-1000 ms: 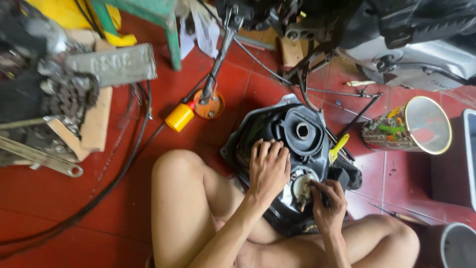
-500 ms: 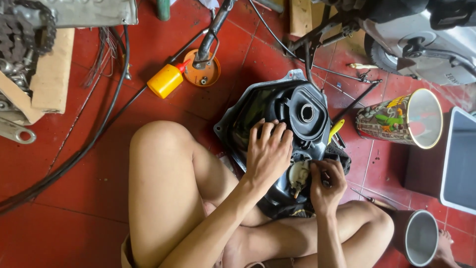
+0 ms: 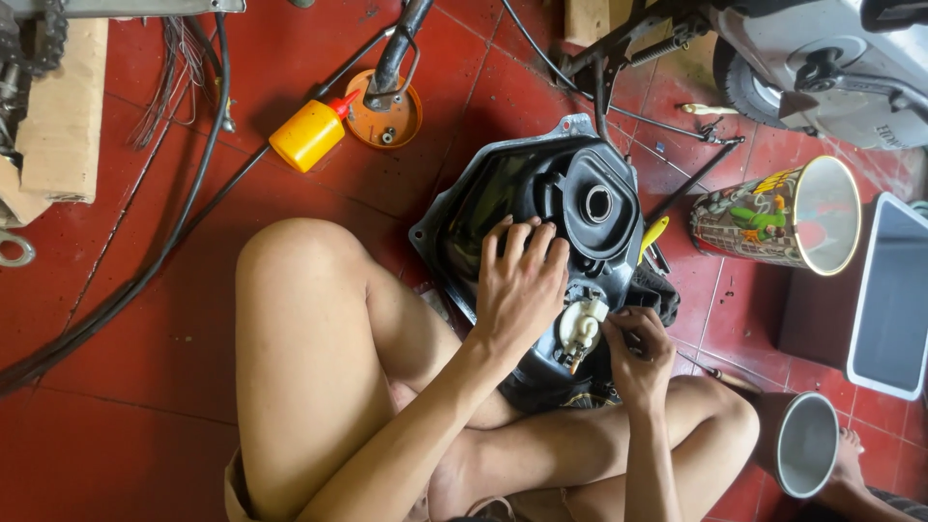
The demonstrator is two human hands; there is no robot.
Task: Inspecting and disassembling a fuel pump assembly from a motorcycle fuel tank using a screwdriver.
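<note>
Now left hand [image 3: 520,280] flat, fingers spread, pressing black plastic housing [image 3: 541,213], gripping nothing. Right hand [image 3: 638,348] pinched narrow on small tool at white fitting [image 3: 582,324]. Red tiled floor [image 3: 145,387]; yellow bottle [image 3: 309,133], printed cup [image 3: 773,215], black cable [image 3: 155,261] around. Housing dark, glossy, round opening, resting between crossed legs.

You're sitting in a motorbike repair workshop: a red tiled floor [image 3: 116,319] strewn with black cables [image 3: 145,271], a yellow oil bottle [image 3: 309,133], a tin of tools [image 3: 773,215], and a scooter's wheel [image 3: 749,82] close beside a black plastic engine housing [image 3: 570,193].
</note>
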